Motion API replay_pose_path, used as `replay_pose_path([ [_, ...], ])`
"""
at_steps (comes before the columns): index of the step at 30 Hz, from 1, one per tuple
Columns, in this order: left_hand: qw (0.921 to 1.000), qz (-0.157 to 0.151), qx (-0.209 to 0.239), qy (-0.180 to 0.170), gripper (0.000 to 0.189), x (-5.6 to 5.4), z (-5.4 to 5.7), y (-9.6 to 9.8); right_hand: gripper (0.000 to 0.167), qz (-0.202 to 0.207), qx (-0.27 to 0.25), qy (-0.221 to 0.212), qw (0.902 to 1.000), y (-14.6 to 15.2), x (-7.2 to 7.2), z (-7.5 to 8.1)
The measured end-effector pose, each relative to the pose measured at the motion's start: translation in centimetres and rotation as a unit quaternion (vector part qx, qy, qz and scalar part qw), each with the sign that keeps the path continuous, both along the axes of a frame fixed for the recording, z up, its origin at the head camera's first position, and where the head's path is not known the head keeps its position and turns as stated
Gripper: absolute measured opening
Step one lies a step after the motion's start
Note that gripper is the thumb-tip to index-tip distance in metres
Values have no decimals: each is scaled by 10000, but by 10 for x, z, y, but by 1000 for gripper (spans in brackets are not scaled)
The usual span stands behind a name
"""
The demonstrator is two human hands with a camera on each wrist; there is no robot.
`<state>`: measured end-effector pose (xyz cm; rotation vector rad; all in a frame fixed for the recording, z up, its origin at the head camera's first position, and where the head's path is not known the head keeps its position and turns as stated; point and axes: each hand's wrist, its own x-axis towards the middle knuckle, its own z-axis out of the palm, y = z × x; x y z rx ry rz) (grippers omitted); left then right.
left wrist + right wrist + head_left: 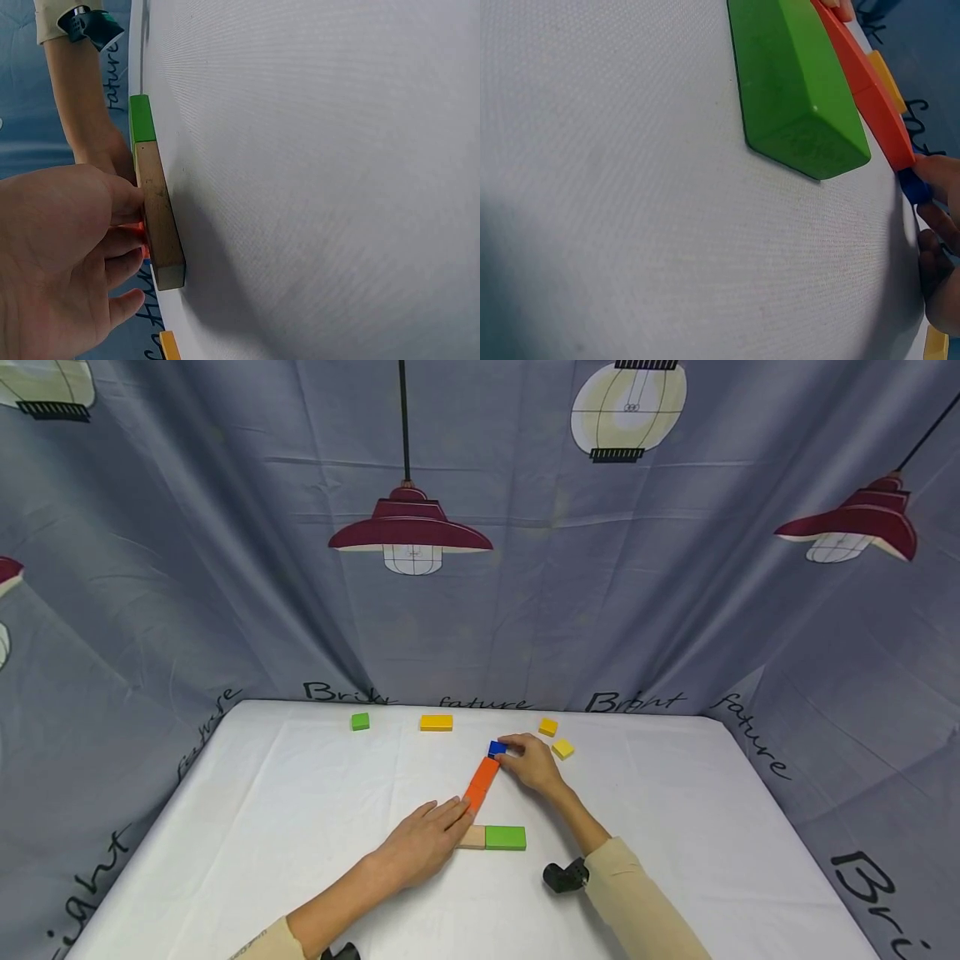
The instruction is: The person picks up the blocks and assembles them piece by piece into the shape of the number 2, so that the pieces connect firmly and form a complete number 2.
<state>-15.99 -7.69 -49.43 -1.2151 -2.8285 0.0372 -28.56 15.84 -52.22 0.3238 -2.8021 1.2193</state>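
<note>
A blue block [497, 748] sits at the far end of a slanting row of orange blocks [482, 781]. My right hand [534, 764] pinches the blue block between thumb and finger; the right wrist view shows this blue block [913, 186] right at the orange end. My left hand [423, 843] lies with extended fingers over the near end of the orange row, fingertips touching it. Beneath that hand, a plain wooden block [472, 837] is partly hidden, end to end with a long green block [506, 837]. The left wrist view shows the wooden block's [159, 210] full side.
Toward the back of the white-covered table [300, 793] lie a small green block [360, 722] and a long yellow block [437, 722]. Two small yellow blocks [548, 727] lie just beyond the right hand. A grey-blue printed curtain [450, 627] hangs behind the table.
</note>
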Motion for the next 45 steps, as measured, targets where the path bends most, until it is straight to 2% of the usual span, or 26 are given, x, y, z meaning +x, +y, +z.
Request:
replay_pose_path([
  [11, 10000, -3, 79, -57, 45, 0, 0, 0, 30, 80, 92, 75, 9999, -1, 0, 2],
  [17, 9999, 10, 80, -71, 45, 0, 0, 0, 30, 30, 17, -42, 10000, -2, 3, 4],
  [29, 10000, -4, 64, 18, 45, -1, -2, -1, 30, 122, 62, 55, 9999, -1, 1, 4],
  [45, 9997, -100, 101, 200, 44, -1, -3, -1, 31, 145, -17, -120, 9998, 1, 2, 5],
])
